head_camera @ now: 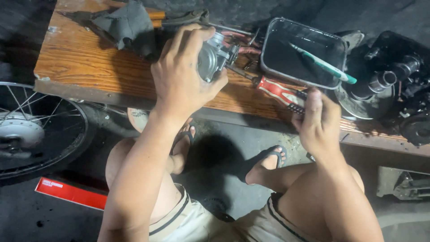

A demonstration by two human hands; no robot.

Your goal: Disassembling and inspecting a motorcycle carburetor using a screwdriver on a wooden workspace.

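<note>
The head view shows two hands at work over a low wooden table. The left hand is wrapped around one grey metal engine part, held just above the table's middle. The right hand is curled around the dark ribbed end of one red-handled screwdriver, which lies slanted on the table, its shaft running up toward the engine part.

One rectangular tray sits just right of the engine part and holds dark liquid; one toothbrush with a green and white handle lies in it, its end sticking out over the tray's right rim. One grey rag lies at the table's far left, with an orange-handled tool beside it.

A black engine block fills the right end. On the floor stand one spoked wheel at the left and one red box beside the person's knee. Two feet wear sandals.
</note>
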